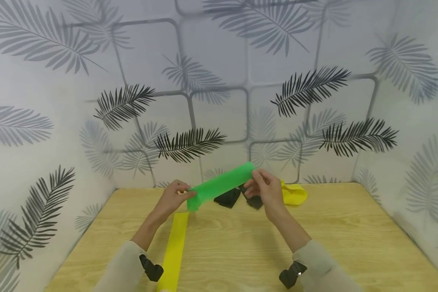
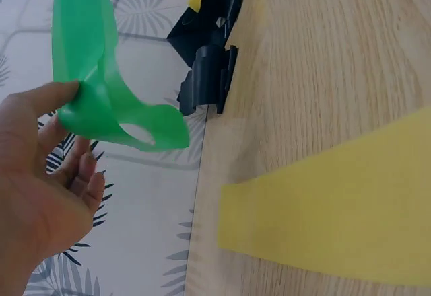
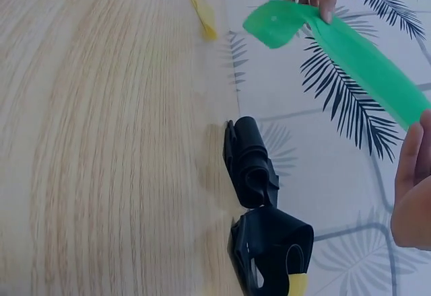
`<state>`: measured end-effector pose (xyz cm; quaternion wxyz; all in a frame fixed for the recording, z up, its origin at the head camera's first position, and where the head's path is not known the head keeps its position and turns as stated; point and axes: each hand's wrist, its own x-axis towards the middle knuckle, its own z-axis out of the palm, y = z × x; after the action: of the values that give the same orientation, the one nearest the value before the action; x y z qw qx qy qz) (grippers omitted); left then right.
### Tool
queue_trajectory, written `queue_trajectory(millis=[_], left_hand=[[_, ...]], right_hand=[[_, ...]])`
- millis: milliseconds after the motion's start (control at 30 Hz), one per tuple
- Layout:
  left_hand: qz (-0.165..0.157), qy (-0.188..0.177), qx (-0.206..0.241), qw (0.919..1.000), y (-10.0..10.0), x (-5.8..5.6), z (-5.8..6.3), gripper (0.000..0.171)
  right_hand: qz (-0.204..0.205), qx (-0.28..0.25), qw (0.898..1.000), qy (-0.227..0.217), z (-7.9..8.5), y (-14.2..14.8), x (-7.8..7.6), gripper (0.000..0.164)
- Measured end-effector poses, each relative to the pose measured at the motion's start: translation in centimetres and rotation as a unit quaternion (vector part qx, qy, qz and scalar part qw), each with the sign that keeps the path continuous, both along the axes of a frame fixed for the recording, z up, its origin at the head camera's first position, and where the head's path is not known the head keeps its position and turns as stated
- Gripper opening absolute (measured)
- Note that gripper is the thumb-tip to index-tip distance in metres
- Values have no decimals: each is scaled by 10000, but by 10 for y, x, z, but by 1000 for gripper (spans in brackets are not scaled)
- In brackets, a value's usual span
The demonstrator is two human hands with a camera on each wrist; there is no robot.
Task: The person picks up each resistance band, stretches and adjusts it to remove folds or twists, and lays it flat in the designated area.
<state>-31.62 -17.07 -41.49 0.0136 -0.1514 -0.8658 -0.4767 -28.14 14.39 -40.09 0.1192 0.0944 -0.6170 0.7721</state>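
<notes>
A flat green elastic band (image 1: 224, 182) is stretched in the air between both hands above the table's far part. At its lower left end my left hand (image 1: 171, 199) pinches it between thumb and fingers. A short tail of the band (image 2: 158, 128) hangs bent past that pinch in the left wrist view. My right hand (image 1: 270, 192) grips the other end, held higher, with the thumb on the band. In the right wrist view the right hand (image 3: 414, 188) shows only in part at the edge.
On the wooden table (image 1: 226, 251), a flat yellow band (image 1: 174, 247) runs along the left, beneath the left forearm. Black folded pieces (image 2: 209, 77) lie near the back edge. Beside them, a bunched yellow band (image 1: 295, 194) sits behind the right hand. A leaf-patterned wall (image 1: 219, 117) rises behind.
</notes>
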Motion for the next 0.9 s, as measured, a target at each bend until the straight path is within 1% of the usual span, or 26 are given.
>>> queue_trajectory(millis=[33, 100, 167, 233, 267, 300, 367, 400, 433, 500, 567, 633, 667, 733, 767, 800, 833, 900], left_hand=[[-136, -121, 24, 9998, -1, 0, 0, 27], [-366, -494, 129, 9980, -4, 2, 1, 37], [-603, -946, 328, 9931, -6, 4, 1, 49], [-905, -1270, 552, 9862, -8, 6, 0, 57], [-1056, -1383, 681, 9824, -8, 7, 0, 59], [-1238, -1449, 784, 9785, -8, 8, -1, 56], [-1588, -1560, 1037, 9694, -7, 9, -3, 44], [-1746, -1686, 1198, 9627, -6, 10, -5, 39], [-1834, -1852, 1347, 9560, -5, 11, -7, 35], [-2033, -2187, 1592, 9410, -2, 13, -10, 31], [-2200, -2617, 1758, 9231, 1, 16, -14, 35], [-2476, -2945, 1778, 9058, 3, 20, -17, 42], [-2671, -3072, 1745, 8965, 4, 22, -18, 44], [-3072, -3331, 1691, 8753, 6, 26, -20, 40], [-3268, -3442, 1655, 8645, 7, 29, -21, 37], [-3440, -3523, 1573, 8560, 9, 31, -21, 35], [-3593, -3577, 1446, 8497, 11, 33, -22, 36], [-3810, -3667, 1160, 8408, 16, 38, -22, 40]], right_hand=[[-97, 36, 9999, -59, 0, 0, 0, 35], [-306, 129, 9993, -148, -1, 0, 0, 35], [-483, 189, 9984, -224, -2, 0, 0, 35], [-553, 183, 9980, -248, -1, 0, -1, 36], [-554, 128, 9981, -255, 0, -1, -2, 35], [-519, 34, 9983, -261, 0, -1, -2, 32], [-395, -193, 9986, -293, 3, -2, -3, 26], [-357, -259, 9986, -294, 4, -3, -3, 24], [-367, -297, 9984, -300, 6, -4, -4, 21], [-473, -352, 9978, -314, 9, -6, -4, 19], [-619, -375, 9968, -337, 12, -7, -4, 20], [-646, -525, 9959, -359, 14, -8, -5, 23], [-569, -714, 9951, -376, 15, -9, -5, 25], [-287, -1206, 9913, -438, 17, -10, -6, 26], [-105, -1479, 9877, -494, 18, -11, -6, 24], [102, -1709, 9836, -570, 18, -12, -6, 22], [301, -1908, 9789, -673, 18, -13, -7, 21], [573, -2134, 9708, -938, 17, -14, -7, 23]])
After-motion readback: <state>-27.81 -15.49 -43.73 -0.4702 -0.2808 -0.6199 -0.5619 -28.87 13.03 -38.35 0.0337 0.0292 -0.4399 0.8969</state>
